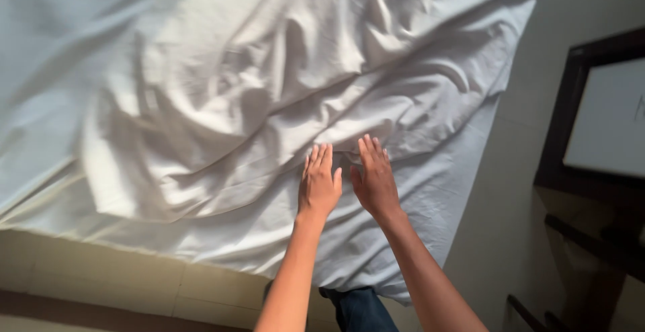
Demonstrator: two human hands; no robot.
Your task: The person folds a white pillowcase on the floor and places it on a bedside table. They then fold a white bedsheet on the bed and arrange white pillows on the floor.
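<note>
A wrinkled white bed sheet (222, 103) covers the bed and fills most of the head view. My left hand (318, 184) lies flat on it, palm down, fingers together and pointing away from me. My right hand (375, 179) rests flat beside it, a few centimetres to the right, fingers stretched out too. Neither hand grips the cloth. Both lie just below a long diagonal fold near the sheet's lower right corner. My bare forearms reach up from the bottom edge.
The sheet's edge hangs over the bed side (376, 285) above a pale tiled floor (114, 271). A dark wooden piece of furniture (584, 171) with a pale panel stands at the right. My blue trouser leg (359, 308) shows at the bottom.
</note>
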